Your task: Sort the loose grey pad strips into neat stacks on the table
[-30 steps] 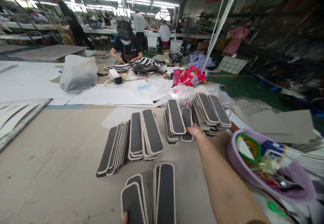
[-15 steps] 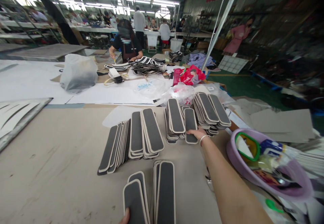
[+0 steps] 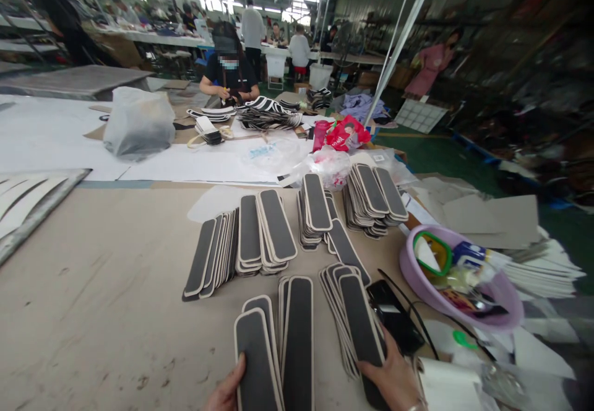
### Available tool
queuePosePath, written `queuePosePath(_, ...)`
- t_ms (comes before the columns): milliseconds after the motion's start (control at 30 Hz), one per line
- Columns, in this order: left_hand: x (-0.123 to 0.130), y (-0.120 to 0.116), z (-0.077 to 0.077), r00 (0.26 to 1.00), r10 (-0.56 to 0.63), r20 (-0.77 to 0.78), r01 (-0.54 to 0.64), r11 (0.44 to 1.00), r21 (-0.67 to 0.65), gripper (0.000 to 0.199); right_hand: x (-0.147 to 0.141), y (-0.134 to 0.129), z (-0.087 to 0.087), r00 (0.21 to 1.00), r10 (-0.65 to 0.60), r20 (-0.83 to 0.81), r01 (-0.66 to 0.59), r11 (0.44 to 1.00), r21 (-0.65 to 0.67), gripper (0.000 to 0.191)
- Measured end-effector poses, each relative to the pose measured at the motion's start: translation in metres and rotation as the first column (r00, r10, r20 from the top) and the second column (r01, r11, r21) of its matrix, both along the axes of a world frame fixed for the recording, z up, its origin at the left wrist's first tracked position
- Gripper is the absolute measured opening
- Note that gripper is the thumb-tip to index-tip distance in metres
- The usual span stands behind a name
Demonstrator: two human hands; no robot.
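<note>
Dark grey rounded strips with pale borders lie in several fanned stacks on the tan tabletop. At the bottom, my left hand (image 3: 227,389) has its thumb on the face of a front strip (image 3: 256,355); its other fingers are hidden. A second stack (image 3: 299,337) stands close to the right of it. My right hand (image 3: 393,375) is closed around the lower part of a fanned stack (image 3: 357,312), thumb on the front strip and fingers at the right edge. A single strip (image 3: 348,250) lies slanted behind that stack, partly under a farther one (image 3: 316,203).
A black phone-like device (image 3: 394,315) with a cable lies right of my right hand. Beyond it is a purple basin (image 3: 482,321) of supplies. More strip stacks (image 3: 208,259) stand mid-table. Across the table, a masked co-worker (image 3: 229,77) sits behind piled pieces; a plastic bag (image 3: 139,126) stands left.
My right hand has come back from the far small stack to the near right stack. The strip it held there now lies slanted toward me. My left hand stays at its strip.
</note>
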State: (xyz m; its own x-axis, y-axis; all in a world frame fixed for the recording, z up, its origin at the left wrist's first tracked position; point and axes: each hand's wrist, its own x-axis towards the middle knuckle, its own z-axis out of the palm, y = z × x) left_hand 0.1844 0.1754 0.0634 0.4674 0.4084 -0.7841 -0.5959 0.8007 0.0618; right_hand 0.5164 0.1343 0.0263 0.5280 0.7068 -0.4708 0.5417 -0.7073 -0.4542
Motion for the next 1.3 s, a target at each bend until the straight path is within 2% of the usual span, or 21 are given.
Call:
queuePosePath(100, 0.009, -0.005, 0.011, 0.996, -0.014, 0.083, 0.015, 1.000, -0.009, 0.055, -0.018, -0.022, -0.009, 0.993, 0.113, -0.043, -0.115, 0.992, -0.056, 0.091)
queuePosePath(233, 0.016, -0.018, 0.021, 0.999, -0.025, 0.034, 0.025, 1.000, -0.004, 0.052, -0.025, -0.012, -0.015, 0.965, 0.242, 0.101, -0.230, 0.966, -0.119, 0.088)
queuePosePath(333, 0.015, -0.027, 0.025, 1.000, -0.015, -0.026, 0.016, 1.000, 0.017, 0.051, -0.025, 0.005, -0.016, 0.956, 0.229, 0.182, -0.208, 0.970, -0.126, 0.094)
queuePosePath(467, 0.008, -0.032, 0.032, 0.998, -0.064, 0.018, 0.065, 0.998, -0.019, 0.053, -0.037, 0.020, -0.011, 0.956, 0.148, 0.252, -0.104, 0.978, -0.179, 0.119)
queuePosePath(567, 0.006, -0.037, 0.038, 0.998, -0.060, 0.008, 0.060, 0.998, -0.007, 0.053, -0.051, 0.027, -0.006, 0.960, 0.106, 0.260, -0.056, 0.980, -0.193, 0.124)
queuePosePath(667, 0.008, -0.043, 0.042, 0.998, -0.023, -0.062, 0.025, 0.999, 0.041, 0.048, -0.065, 0.033, 0.001, 0.959, 0.117, 0.257, -0.077, 0.984, -0.162, 0.123)
queuePosePath(867, 0.002, -0.046, 0.044, 0.999, 0.004, -0.044, 0.000, 0.997, 0.080, 0.043, -0.085, 0.033, 0.026, 0.942, 0.224, 0.249, -0.194, 0.971, -0.139, 0.112)
queuePosePath(967, -0.004, -0.044, 0.043, 0.999, 0.032, -0.042, -0.027, 0.994, 0.107, 0.045, -0.084, 0.017, 0.037, 0.867, 0.347, 0.358, -0.317, 0.938, -0.140, 0.102)
queuePosePath(1033, -0.006, -0.044, 0.043, 0.998, 0.046, -0.049, -0.039, 0.990, 0.132, 0.047, -0.082, 0.002, 0.037, 0.805, 0.405, 0.433, -0.363, 0.914, -0.181, 0.096)
queuePosePath(1100, -0.005, -0.045, 0.044, 0.996, 0.057, -0.068, -0.046, 0.987, 0.157, 0.048, -0.082, -0.013, 0.029, 0.782, 0.442, 0.439, -0.367, 0.896, -0.248, 0.092)
queuePosePath(1233, 0.000, -0.049, 0.048, 0.996, 0.057, -0.068, -0.043, 0.981, 0.189, 0.042, -0.082, -0.030, 0.012, 0.848, 0.423, 0.318, -0.353, 0.900, -0.256, 0.076)
queuePosePath(1300, 0.001, -0.051, 0.051, 0.998, 0.051, -0.036, -0.043, 0.976, 0.215, 0.038, -0.077, -0.034, 0.015, 0.884, 0.385, 0.267, -0.330, 0.916, -0.229, 0.062)
